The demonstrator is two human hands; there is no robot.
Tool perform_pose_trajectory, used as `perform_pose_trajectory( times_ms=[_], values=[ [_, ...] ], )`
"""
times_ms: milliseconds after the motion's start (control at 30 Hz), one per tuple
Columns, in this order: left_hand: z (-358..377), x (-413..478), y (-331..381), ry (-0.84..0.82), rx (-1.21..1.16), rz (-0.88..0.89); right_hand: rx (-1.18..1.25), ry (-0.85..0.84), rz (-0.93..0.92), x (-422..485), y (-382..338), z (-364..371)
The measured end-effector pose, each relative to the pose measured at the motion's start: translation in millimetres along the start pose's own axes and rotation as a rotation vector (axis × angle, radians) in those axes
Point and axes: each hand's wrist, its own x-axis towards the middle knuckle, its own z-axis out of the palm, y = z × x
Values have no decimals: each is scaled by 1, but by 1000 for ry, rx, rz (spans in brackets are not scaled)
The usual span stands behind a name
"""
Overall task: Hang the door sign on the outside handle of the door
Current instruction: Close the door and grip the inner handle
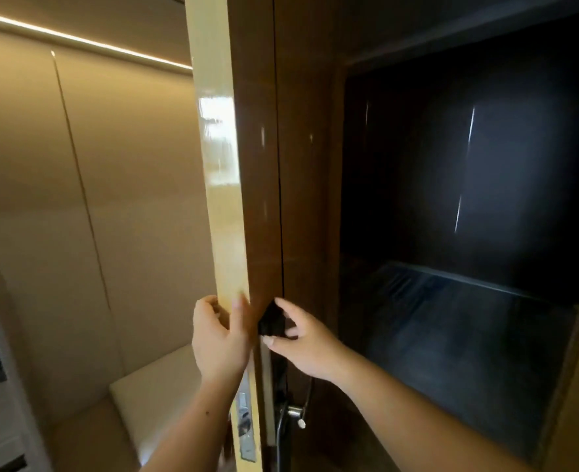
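The door (219,199) stands ajar and is seen edge-on, its pale glossy edge running up the middle of the view with the dark wood outer face to the right of it. The left hand (218,338) wraps the door edge, fingers curled round the inner side and thumb laid on the outer face, steadying the door. The right hand (301,342) pinches a small dark piece, which I take to be the top of the door sign (272,321), between thumb and fingertips, held against the outer face just beside the left thumb. Well below both hands sits the outside handle (293,411), a chrome lever, with a dark strip and a thin cord hanging near it; whether these belong to the sign I cannot tell. By my judgement the sign is at the right side of the door but not yet on the handle, so lowering it and looping it over the lever remains. The lock plate (245,424) on the door edge shows no readable marking, and no writing is legible on the sign or anywhere else
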Motion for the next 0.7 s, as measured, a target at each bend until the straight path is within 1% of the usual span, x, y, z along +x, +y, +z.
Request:
perform_pose_trajectory(
  times_ms=[100, 167, 233, 267, 300, 367, 433, 467, 500, 600, 667, 700],
  values=[
    [13, -30, 14, -58, -180, -11, -55, 108, 18, -31, 5, -19],
    [24, -49, 16, -120, -207, -12, -37, 194, 46, -49, 10, -37],
    [39, -65, 13, -197, -160, -38, -27, 276, 65, -65, 18, -58],
    [49, -73, 8, -267, -112, -60, -31, 313, 70, -73, 21, -67],
    [59, -80, 3, -376, -50, -90, -35, 348, 75, -80, 25, -77],
    [79, -94, -11, -653, 164, -105, -44, 427, 95, -91, 33, -96],
    [98, -107, -23, -921, 491, 51, -47, 530, 136, -100, 45, -116],
    [110, -113, -26, -1014, 611, 155, -48, 576, 161, -103, 52, -128],
    [121, -119, -27, -1093, 682, 244, -53, 607, 184, -107, 60, -140],
    [162, -135, -19, -1273, 741, 473, -100, 678, 237, -118, 82, -176],
    [196, -147, -8, -1347, 779, 624, -122, 721, 252, -125, 98, -199],
    [213, -152, -2, -1380, 789, 667, -115, 735, 254, -128, 106, -211]
  ],
)
